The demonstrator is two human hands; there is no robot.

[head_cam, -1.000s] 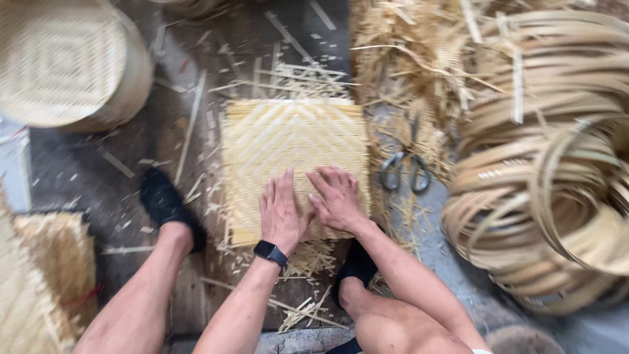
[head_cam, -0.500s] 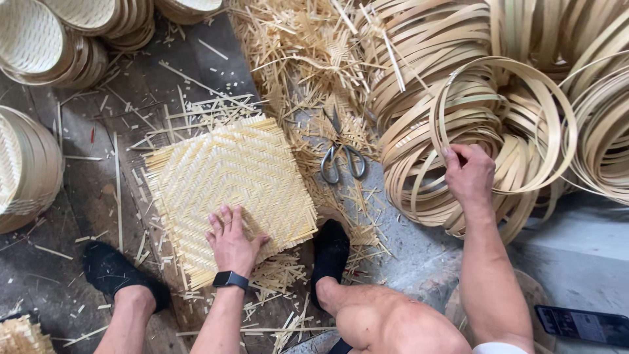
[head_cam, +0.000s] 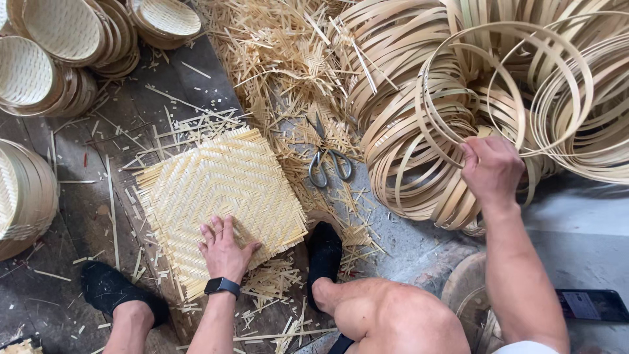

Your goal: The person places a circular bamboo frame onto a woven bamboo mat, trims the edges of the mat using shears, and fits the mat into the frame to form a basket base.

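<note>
Bamboo is everywhere we look on this floor. Our left hand (head_cam: 226,252) lies flat on a square woven mat (head_cam: 219,196), fingers spread apart and pressing its near edge; a dark watch (head_cam: 221,286) sits on that wrist. The mat rests on the dark floor (head_cam: 72,223) at left of centre, turned like a diamond, with loose strip ends sticking out along its sides.

Our right hand (head_cam: 491,170) is stretched out to the right, into a big heap of bamboo hoops (head_cam: 419,131). Its fingers are curled together around one thin hoop (head_cam: 504,85) that stands up above the rest of the heap, though we cannot tell how firmly they clamp it.

Between mat and hoops, a pair of scissors (head_cam: 329,160) lies on a litter of bamboo shavings (head_cam: 282,59), which thickens toward the far side. The scissors are just beside the mat's right corner, apart from both hands.

At the far left we see stacks of round woven trays (head_cam: 65,39), some leaning on their sides, and another stack (head_cam: 23,196) at the left edge.

Our feet in black shoes frame the mat's near side: one (head_cam: 114,288) at near left, the other (head_cam: 325,252) touching the mat's near right edge. A dark phone (head_cam: 593,305) lies at near right, by our right forearm.
</note>
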